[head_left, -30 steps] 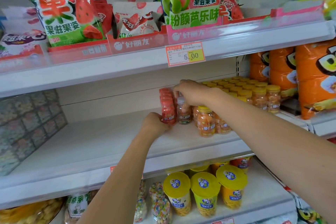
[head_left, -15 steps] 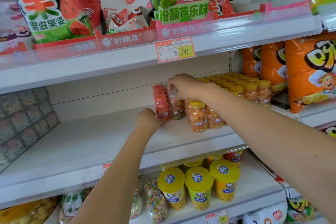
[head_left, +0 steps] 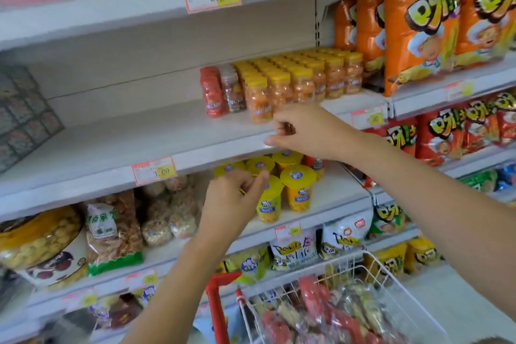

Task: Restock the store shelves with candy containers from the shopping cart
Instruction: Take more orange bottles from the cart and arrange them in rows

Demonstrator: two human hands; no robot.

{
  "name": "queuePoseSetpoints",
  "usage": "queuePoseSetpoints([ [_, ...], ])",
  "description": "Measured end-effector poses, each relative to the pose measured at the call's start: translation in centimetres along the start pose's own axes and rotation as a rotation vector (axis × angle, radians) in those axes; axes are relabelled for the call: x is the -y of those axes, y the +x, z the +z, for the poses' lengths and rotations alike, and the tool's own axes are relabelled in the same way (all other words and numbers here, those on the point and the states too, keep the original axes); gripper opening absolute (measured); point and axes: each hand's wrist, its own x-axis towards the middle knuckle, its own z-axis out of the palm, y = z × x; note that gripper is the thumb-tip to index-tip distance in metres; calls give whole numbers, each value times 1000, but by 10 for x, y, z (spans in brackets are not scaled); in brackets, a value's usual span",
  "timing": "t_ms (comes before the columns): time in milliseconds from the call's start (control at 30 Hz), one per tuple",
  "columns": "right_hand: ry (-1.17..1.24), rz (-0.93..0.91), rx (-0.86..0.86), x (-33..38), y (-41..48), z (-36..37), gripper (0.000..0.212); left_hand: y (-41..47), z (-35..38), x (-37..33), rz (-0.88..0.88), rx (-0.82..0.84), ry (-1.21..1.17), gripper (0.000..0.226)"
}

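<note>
- Containers [head_left: 301, 79] with yellow lids stood in tight rows on the middle shelf [head_left: 125, 142], right of its centre. A row of red ones [head_left: 212, 95] and a row of dark ones [head_left: 234, 92] stood just beside them on the left.
- Right hand [head_left: 304, 131] hung in front of the shelf edge, just below the front yellow-lidded row. Its fingers were curled, and blur hid whether they pinched anything.
- Left hand [head_left: 231, 201] was lower, in front of the yellow-lidded cups [head_left: 297, 190] one shelf down. Its fingers were loosely curled, with nothing seen in them.
- Cart [head_left: 360, 265], white wire with a red handle [head_left: 217, 307], sat at lower right, holding wrapped packs [head_left: 321, 313].
- Orange bags [head_left: 418, 36] stood right of the containers.
</note>
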Motion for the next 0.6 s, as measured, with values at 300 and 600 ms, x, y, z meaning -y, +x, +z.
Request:
queuePoseSetpoints([
  [300,112,446,550,-82,-173,112,24,-121,106,54,-318,663,56,9],
  [600,186,837,866,-137,-314,223,40,-214,192,106,-605,1128,224,25],
])
